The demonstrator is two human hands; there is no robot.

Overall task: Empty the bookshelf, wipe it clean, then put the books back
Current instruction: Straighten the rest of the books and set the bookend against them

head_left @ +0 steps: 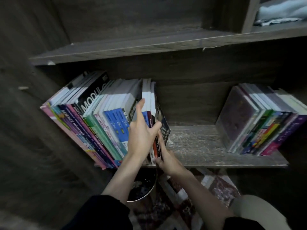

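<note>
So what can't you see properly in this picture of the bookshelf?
All from the head view.
Small print on the left books: blurred and too small to read.
Right hand: fingertips hidden behind the end books, which the left hand also grips.
Metal bowl under the shelf: partly covered by the left arm, contents too dark.
Folded cloth: cut off by the top edge.

Two hands: a left hand (142, 135) and a right hand (166, 161). Two bunches of books on one shelf (196, 146): left bunch (99, 123) at its left edge, right bunch (259, 123) at its right edge. One round bin (142, 188).
</note>
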